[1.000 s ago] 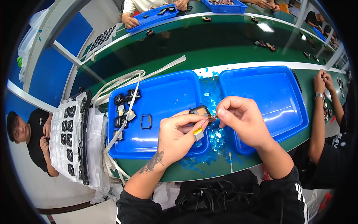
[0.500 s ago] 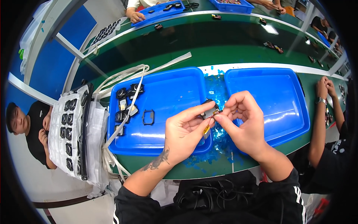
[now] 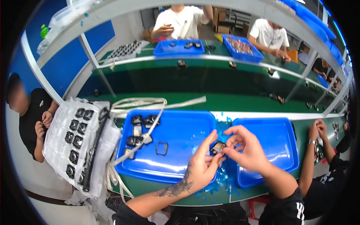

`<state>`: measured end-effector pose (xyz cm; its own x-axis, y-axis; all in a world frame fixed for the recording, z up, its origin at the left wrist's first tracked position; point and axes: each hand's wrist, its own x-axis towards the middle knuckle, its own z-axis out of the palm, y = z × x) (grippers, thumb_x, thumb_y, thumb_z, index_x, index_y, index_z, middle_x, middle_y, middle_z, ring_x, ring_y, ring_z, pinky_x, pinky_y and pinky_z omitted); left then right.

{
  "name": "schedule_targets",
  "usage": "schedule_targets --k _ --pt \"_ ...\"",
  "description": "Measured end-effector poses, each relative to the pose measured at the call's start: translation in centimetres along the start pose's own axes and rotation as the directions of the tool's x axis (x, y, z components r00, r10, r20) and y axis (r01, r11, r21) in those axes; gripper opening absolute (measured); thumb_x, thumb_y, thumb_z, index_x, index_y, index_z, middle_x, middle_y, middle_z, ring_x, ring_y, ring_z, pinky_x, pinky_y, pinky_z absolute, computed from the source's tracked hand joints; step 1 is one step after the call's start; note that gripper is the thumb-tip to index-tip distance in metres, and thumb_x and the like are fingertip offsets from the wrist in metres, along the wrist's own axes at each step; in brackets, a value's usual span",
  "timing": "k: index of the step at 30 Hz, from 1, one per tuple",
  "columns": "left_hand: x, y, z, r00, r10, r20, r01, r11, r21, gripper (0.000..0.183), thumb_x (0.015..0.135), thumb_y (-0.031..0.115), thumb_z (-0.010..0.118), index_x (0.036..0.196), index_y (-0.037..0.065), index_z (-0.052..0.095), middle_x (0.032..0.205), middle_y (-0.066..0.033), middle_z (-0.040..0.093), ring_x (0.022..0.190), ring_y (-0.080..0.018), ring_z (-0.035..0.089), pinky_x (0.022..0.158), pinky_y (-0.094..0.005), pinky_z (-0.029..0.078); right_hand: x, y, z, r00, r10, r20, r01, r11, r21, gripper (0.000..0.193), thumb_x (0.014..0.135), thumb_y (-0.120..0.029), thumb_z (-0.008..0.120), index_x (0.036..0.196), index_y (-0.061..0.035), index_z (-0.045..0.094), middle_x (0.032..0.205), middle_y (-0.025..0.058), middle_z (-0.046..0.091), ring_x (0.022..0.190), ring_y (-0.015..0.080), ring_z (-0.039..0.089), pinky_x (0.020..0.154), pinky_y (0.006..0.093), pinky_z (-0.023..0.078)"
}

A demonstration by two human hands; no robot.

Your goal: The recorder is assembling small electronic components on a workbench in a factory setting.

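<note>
A small black electronic module (image 3: pixel 217 147) with a pale grey face is held between both hands over the gap between two blue trays. My left hand (image 3: pixel 202 168) grips it from the left side, with the thumb below and the fingers behind. The thumb and fingertips of my right hand (image 3: pixel 247 150) pinch at its right edge. Just beneath hangs a small yellowish part (image 3: pixel 220 162), partly hidden by the fingers. In the left blue tray (image 3: pixel 183 168) lie several black modules (image 3: pixel 137 130) and one thin black square frame (image 3: pixel 161 148).
The right blue tray (image 3: pixel 270 150) shows a bare bottom. Blue film scraps (image 3: pixel 223 180) litter the green bench. White straps (image 3: pixel 155 131) cross the left tray's corner. A padded white stack bearing black modules (image 3: pixel 75 138) stands at left. Co-workers sit beside and across a conveyor (image 3: pixel 165 82).
The view has tilted upward, so bench and hands sit lower in the picture. In my hands the module has turned, and its pale face shows more.
</note>
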<state>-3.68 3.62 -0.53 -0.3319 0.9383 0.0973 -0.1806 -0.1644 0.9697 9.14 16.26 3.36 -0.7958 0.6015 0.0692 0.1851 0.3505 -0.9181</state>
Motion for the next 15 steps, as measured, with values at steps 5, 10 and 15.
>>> schedule_targets --k 5,10,15 --pt "-1.5 -0.6 -0.3 0.972 0.236 0.005 -0.214 0.873 0.439 0.058 0.092 0.000 0.057 0.144 0.000 0.032 0.143 -0.0215 0.039 0.096 -0.0226 0.068 0.079 -0.0302 0.057 11.5 4.5 -7.4 0.938 0.246 -0.244 -0.233 0.969 0.083 0.045 0.077 -0.006 0.074 0.115 0.0013 0.053 0.082 0.0090 0.068 0.072 0.0128 0.059 0.063 0.0268 0.047" --pt "-1.1 -0.5 -0.5 0.695 0.572 0.436 -0.645 0.229 0.729 0.048 0.080 -0.001 0.062 0.127 0.004 0.057 0.117 -0.0158 0.062 0.085 -0.0235 0.069 0.073 -0.0312 0.058 17.9 13.7 -12.1 0.779 0.397 -0.486 -0.422 0.904 0.062 0.044 0.069 -0.001 0.078 0.108 0.0060 0.058 0.077 0.0081 0.061 0.055 0.0116 0.052 0.045 0.0270 0.041" --pt "-0.6 -1.2 -0.4 0.578 0.485 0.656 -0.770 0.058 0.635 0.031 0.073 0.008 0.065 0.104 0.003 0.068 0.088 -0.0037 0.066 0.076 -0.0146 0.061 0.060 -0.0244 0.051 18.2 15.8 -13.8 0.808 0.256 -0.530 -0.387 0.910 -0.150 0.028 0.076 -0.015 0.078 0.092 0.0047 0.067 0.076 0.0115 0.066 0.063 0.0170 0.062 0.054 0.0303 0.049"
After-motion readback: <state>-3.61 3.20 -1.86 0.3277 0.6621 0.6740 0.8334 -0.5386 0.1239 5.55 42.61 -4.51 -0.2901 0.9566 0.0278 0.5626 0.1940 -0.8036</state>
